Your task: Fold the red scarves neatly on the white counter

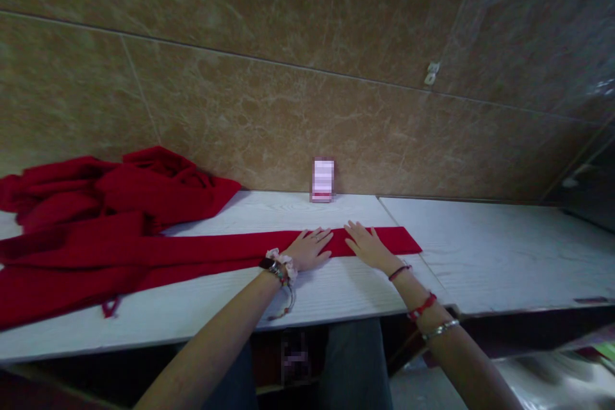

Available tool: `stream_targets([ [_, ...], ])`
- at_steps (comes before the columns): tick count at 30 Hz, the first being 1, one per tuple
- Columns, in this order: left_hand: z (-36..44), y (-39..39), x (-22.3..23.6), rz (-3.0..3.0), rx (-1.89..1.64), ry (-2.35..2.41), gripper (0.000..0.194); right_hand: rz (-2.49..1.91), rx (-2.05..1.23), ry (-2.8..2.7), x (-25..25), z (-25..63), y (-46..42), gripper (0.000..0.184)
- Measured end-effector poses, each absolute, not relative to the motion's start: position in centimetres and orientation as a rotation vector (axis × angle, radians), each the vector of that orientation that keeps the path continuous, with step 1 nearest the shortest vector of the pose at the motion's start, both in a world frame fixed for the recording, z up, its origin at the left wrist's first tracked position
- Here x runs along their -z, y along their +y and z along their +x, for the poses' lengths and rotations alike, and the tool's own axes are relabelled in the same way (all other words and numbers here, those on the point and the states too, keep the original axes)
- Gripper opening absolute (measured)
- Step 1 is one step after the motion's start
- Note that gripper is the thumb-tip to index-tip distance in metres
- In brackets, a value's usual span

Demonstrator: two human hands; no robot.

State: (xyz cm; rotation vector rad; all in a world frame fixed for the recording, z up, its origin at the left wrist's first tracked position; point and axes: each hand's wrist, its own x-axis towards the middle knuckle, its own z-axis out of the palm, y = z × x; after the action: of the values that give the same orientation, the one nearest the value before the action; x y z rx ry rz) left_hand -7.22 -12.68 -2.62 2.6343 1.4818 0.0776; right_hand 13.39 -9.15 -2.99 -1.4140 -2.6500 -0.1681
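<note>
A long folded strip of red cloth (216,247) lies flat along the white table, its slanted end to the right. My left hand (308,250) rests palm down on the strip, fingers spread. Just right of it, my right hand (368,246) lies flat on the same strip near its end, fingers also apart. Between the two hands a short stretch of red fabric shows. Toward the left the strip widens into looser folds, with a small red loop (110,307) sticking out at the near edge.
A crumpled heap of red cloth (129,189) sits at the back left against the brown marbled wall (269,122). A blurred upright phone-like object (322,180) leans on the wall. The white table (500,250) continues right past a seam. A socket (432,73) is on the wall.
</note>
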Motion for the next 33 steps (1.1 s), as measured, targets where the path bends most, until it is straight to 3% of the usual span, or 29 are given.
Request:
stream_targets([
  [7, -8.2, -12.5, 2.5, 2.686, -0.049, 1.437, 0.055, -1.600, 0.235, -2.575, 4.5, 16.9, -8.6, 0.046],
  [18, -21.8, -18.3, 1.5, 2.685, 0.051, 1.486, 0.051, -1.626, 0.295, -2.583, 5.0, 19.0, -7.9, 0.047],
  [27, -27.3, -20.3, 0.3, 2.803, 0.085, 1.724, 0.040, -1.731, 0.349, -2.570, 4.3, 19.1, -6.9, 0.045],
  [30, -28.9, -21.4, 0.3, 2.807, 0.148, 1.858, 0.044, -1.578, 0.386, -2.576, 2.6, 16.0, -7.4, 0.044],
  [33, -30.3, -22.6, 0.6, 2.755, 0.143, 2.043, 0.046, -1.148, 0.112, -2.694, 1.2, 10.8, -8.7, 0.043],
])
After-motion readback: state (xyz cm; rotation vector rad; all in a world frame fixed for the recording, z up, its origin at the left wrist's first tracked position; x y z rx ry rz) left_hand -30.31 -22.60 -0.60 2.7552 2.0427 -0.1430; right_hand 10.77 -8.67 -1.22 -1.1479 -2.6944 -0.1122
